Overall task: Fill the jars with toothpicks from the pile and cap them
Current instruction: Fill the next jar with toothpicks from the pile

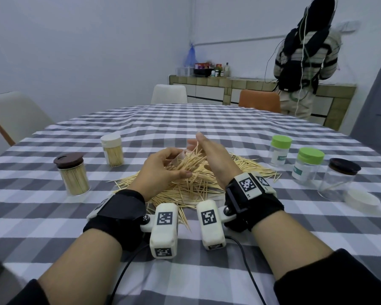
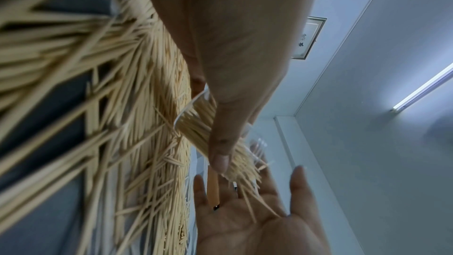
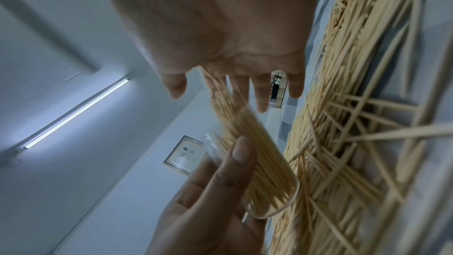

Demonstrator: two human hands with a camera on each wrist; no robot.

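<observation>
Left hand (image 1: pixel 163 167) grips a small clear jar (image 3: pixel 267 187), fingers and thumb curled round its wall. Jar is tilted on its side, above the toothpick pile (image 1: pixel 198 183), mouth toward the right hand (image 1: pixel 216 159). A bundle of toothpicks (image 2: pixel 220 143) sits inside and sticks out past the mouth. Left thumb (image 2: pixel 220 154) lies across the bundle in the left wrist view.

Right hand: grip wide, fingers straight, palm facing the jar mouth. Protruding toothpick tips reach the right palm and fingers; whether they actually touch is hard to tell. Right hand holds nothing.

Pile spreads on the checked worktop (image 1: pixel 185 271) directly under both hands, loose sticks trailing toward the wrists.

Left of the pile: brown-lidded jar (image 1: pixel 74 176) and white-lidded jar (image 1: pixel 112 148), both upright, capped, packed with toothpicks.

Right of the pile: two green-lidded jars (image 1: pixel 280 150) (image 1: pixel 308 165), capped, upright. Further right a dark-lidded clear jar (image 1: pixel 339 179), capped, with one or two sticks inside. A white lid (image 1: pixel 361 200) lies flat on the worktop just beside it.

Another person (image 1: pixel 304 62) stands at the far counter, back turned.
</observation>
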